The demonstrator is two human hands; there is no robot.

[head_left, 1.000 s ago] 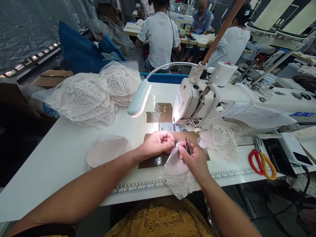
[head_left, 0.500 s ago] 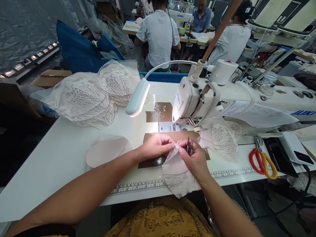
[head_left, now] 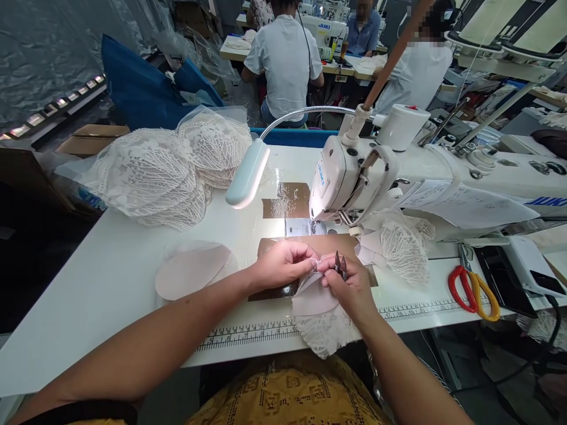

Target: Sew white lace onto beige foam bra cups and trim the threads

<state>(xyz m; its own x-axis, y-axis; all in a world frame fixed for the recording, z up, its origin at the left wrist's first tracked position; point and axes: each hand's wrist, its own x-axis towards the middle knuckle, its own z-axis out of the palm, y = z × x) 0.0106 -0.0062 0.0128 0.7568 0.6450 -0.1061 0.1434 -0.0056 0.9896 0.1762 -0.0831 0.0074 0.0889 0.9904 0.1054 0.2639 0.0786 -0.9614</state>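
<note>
Pinching the top edge of a lace piece (head_left: 316,310) between them, the left hand (head_left: 283,265) and right hand (head_left: 348,283) meet over the brown patch (head_left: 310,245) just in front of the sewing machine (head_left: 354,177). The left hand is closed, thumb and fingers nipped on the fabric; the right hand is curled shut too, gripping both the fabric and small snips (head_left: 340,264) whose dark tips stick up. The lace piece hangs from the fingers across the printed ruler (head_left: 248,336) and droops past the near edge of the table (head_left: 110,277). Open tabletop lies to the left, broken only by a flat pad (head_left: 190,270) and, farther back, a lace pile (head_left: 163,171). To the right the room is tighter: more lace (head_left: 405,245) sits under the machine arm, and scissors (head_left: 472,289) lie near the front edge. A lamp (head_left: 245,177) on a bent neck hangs over the middle of the table. Beyond, three people sit at other machines with their backs or sides turned. Against half a second ago, the hands have drawn closer together and the lace piece has bunched a little higher at the pinch; everything else on the table lies as it did.
</note>
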